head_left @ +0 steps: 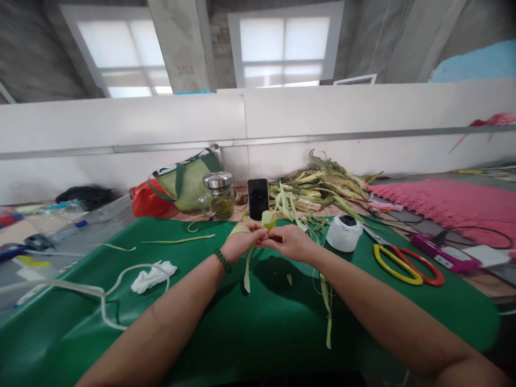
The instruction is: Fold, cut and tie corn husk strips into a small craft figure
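Observation:
My left hand (241, 242) and my right hand (287, 241) meet above the green cloth (193, 328), both pinched on a pale green leaf strip (267, 219). The strip folds up between the fingertips, and one end hangs down below my left hand toward the cloth. A dark bead bracelet (222, 260) circles my left wrist. More long leaf strips (327, 301) lie on the cloth under my right forearm.
A heap of husks and leaves (322, 188) lies behind the hands. A white spool (344, 232), yellow and red scissors (407, 265), a phone (258, 198), a glass jar (220, 196), a green bag (186, 180), a crumpled white tissue (153, 276) and a pink mat (451, 207) surround the cloth.

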{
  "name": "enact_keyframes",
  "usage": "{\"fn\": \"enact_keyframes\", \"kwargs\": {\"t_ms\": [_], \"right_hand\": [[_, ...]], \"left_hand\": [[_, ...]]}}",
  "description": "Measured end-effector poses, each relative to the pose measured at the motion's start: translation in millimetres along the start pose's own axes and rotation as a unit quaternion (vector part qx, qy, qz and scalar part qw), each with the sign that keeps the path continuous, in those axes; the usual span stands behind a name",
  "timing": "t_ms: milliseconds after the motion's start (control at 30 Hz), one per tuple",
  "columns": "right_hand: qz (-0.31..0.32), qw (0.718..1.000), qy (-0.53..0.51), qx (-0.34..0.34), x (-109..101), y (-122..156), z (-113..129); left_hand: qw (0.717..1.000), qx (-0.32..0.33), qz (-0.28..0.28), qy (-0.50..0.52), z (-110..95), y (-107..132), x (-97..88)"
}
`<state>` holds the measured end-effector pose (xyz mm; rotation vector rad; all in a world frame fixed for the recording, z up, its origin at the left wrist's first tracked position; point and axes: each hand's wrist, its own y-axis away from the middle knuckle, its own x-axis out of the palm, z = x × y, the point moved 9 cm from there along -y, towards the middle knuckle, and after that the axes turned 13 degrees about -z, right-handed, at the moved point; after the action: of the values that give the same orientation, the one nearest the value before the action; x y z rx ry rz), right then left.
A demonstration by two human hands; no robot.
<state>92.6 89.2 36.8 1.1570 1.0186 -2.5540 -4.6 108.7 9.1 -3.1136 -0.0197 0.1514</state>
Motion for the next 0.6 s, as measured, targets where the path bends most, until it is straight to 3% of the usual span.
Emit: {"fn": "enact_keyframes", "kwargs": {"t_ms": [267,600], "right_hand": [[0.006,0.999,0.031,-0.016,-2.9,-0.4,-6.6],[0.007,0.998,-0.006,-0.062,-12.3,-0.4,-3.4]], "left_hand": [[0.999,-0.032,0.003,0.0,4.7,-2.2,-1.8],[1.0,-0.013,-0.018,-0.02,-1.8,-2.5,-11.1]]}}
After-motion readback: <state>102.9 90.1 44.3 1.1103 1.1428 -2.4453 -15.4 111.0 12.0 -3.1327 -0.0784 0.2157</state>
